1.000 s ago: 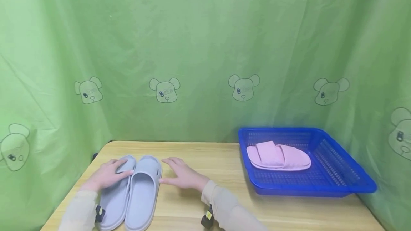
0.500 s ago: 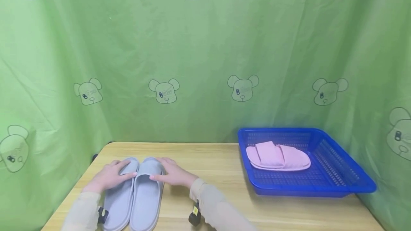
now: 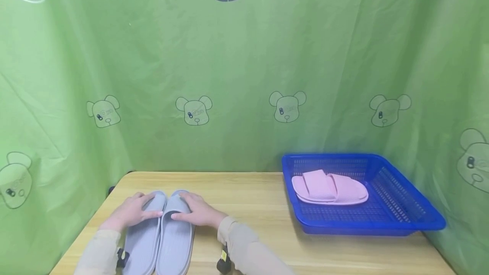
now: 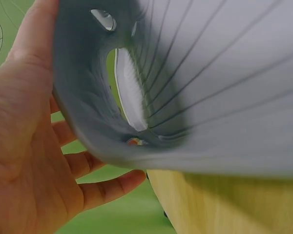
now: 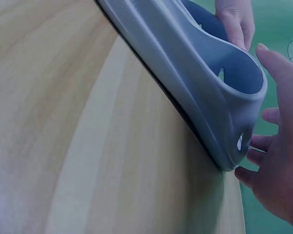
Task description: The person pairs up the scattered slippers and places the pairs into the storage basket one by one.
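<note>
Two grey-blue slippers lie side by side at the table's left, toes away from me: a left slipper (image 3: 142, 241) and a right slipper (image 3: 174, 241). In the head view, my left hand (image 3: 129, 212) rests over the left slipper's toe strap, its thumb reaching across. The left wrist view shows its fingers (image 4: 112, 189) spread along the slipper's outer side, partly hidden by the strap. My right hand (image 3: 200, 210) lies against the right slipper's outer side, thumb over the strap opening. In the right wrist view, its fingertips (image 5: 243, 173) are right at the slipper's edge.
A blue plastic basket (image 3: 368, 226) stands on the right of the wooden table (image 3: 244, 186). Pink slippers (image 3: 330, 188) lie inside, toward its left. A green curtain (image 3: 237, 139) with bear prints surrounds the table at the back and sides.
My right hand has moved left from beside the right slipper onto its side and strap. The slippers have shifted slightly right. My left hand has stayed on the left slipper.
</note>
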